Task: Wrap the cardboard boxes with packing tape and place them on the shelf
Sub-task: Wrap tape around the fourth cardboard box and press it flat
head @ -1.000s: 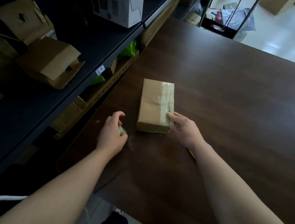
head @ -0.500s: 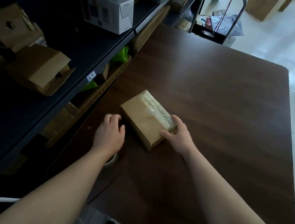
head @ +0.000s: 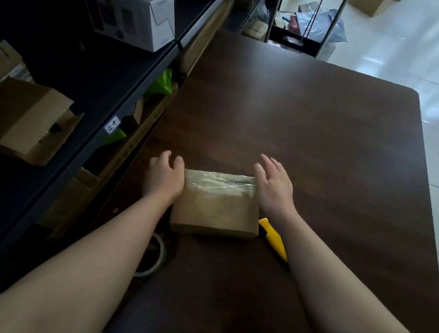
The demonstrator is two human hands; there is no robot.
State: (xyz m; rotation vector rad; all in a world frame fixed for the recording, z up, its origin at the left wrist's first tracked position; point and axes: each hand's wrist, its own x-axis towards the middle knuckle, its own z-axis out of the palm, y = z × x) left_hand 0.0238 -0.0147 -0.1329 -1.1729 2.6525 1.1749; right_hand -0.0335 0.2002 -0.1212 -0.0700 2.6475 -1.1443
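Now taped box [head: 215,207] flat on table [head: 314,128], between two spread hands: left hand [head: 164,177], right hand [head: 275,188].

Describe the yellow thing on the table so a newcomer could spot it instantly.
Start at the dark wooden table, then find the brown cardboard box between the two hands near its front edge. At the box's near right corner, partly hidden under the right forearm, lies a slim yellow utility knife. It is the only bright yellow item on the tabletop.

From my end I count one taped cardboard box [head: 216,207] on the table [head: 311,150], one tape roll [head: 156,255], one yellow cutter [head: 273,238], two hands, one white box [head: 132,11] shelved.
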